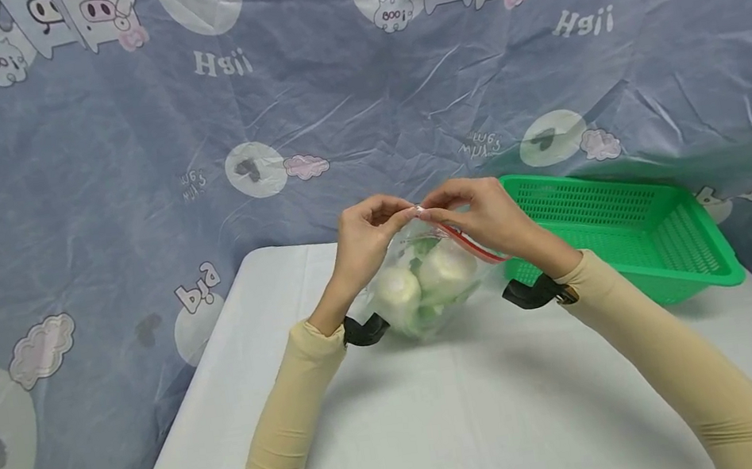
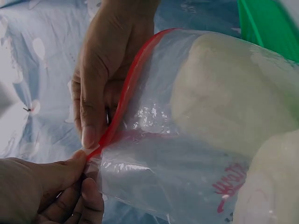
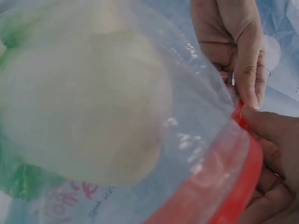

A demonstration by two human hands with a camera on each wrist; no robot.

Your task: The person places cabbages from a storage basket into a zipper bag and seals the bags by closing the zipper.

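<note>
A clear zip bag (image 1: 425,325) with a red zip strip (image 1: 467,242) hangs between my hands, its base low over the white table. Inside are pale, rounded vegetables (image 1: 448,268) with green leafy parts; their exact kind is blurred by the plastic. My left hand (image 1: 361,243) pinches a top corner of the bag between thumb and fingers. Right beside it, my right hand (image 1: 487,212) pinches the red strip, and the thumb tips of both hands nearly meet. In the left wrist view, the strip (image 2: 135,77) curves away from the pinch, and red writing (image 2: 229,184) marks the plastic.
A green perforated basket (image 1: 703,225) stands at the right back of the table, just behind my right forearm. White cloth covers the table (image 1: 489,419). A blue-grey printed curtain (image 1: 339,71) hangs behind and down the left side.
</note>
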